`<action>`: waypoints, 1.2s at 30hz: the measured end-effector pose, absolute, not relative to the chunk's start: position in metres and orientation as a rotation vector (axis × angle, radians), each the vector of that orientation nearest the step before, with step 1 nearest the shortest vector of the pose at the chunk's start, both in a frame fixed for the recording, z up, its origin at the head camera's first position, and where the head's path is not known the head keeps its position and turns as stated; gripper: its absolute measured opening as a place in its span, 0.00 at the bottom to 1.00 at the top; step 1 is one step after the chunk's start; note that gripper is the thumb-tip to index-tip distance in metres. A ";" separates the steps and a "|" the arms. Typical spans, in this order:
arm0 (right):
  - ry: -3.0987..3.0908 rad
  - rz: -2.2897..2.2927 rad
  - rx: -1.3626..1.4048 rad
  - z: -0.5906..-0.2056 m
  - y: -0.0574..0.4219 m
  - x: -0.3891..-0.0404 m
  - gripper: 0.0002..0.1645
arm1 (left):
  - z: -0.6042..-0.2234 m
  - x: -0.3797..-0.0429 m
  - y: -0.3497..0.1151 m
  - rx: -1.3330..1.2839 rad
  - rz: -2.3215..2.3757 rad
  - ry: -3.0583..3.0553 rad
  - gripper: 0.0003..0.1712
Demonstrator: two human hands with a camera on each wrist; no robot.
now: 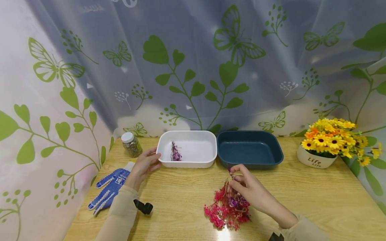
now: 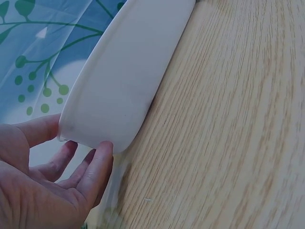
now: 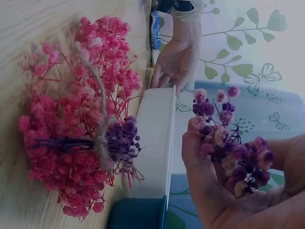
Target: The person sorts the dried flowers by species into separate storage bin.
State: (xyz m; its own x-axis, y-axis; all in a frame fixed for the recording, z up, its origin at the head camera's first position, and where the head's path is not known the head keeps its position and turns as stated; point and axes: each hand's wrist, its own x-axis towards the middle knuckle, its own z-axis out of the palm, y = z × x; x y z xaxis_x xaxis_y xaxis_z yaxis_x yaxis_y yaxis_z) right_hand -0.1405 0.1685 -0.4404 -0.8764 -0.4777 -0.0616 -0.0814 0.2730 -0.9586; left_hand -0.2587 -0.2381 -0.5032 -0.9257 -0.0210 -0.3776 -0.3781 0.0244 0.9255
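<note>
My left hand (image 1: 144, 164) holds the left end of a white tray (image 1: 193, 164), its thumb and fingertips at the rim and end wall. A small purple dried-flower bunch (image 1: 176, 154) lies inside that tray. My right hand (image 1: 248, 187) pinches a sprig of purple and pale pink dried flowers (image 3: 233, 152) in front of the dark blue tray (image 1: 250, 165); its stems are partly hidden by the fingers. Beneath this hand lies a bunch of pink dried flowers (image 1: 221, 211) on the table. Twine (image 3: 97, 86) and another purple bunch (image 3: 123, 140) show against it in the right wrist view.
A blue and white work glove (image 1: 110, 189) lies at the left, below a white-capped jar (image 1: 132, 145). At the right stands a white pot (image 1: 316, 159) of yellow artificial flowers (image 1: 334, 137). A printed curtain (image 1: 193, 67) hangs behind the wooden table (image 1: 175, 201).
</note>
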 end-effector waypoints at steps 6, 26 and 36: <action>1.993 -1.733 -0.398 -0.438 0.175 -0.144 0.24 | -0.502 -0.258 -0.238 -0.402 1.992 2.039 0.37; 1.478 -1.927 -0.196 -0.428 0.183 -0.161 0.36 | -0.500 -0.260 -0.236 -0.390 2.066 2.050 0.33; 1.397 -1.980 -0.210 -0.417 0.177 -0.171 0.39 | -0.501 -0.261 -0.236 -0.403 2.044 2.060 0.33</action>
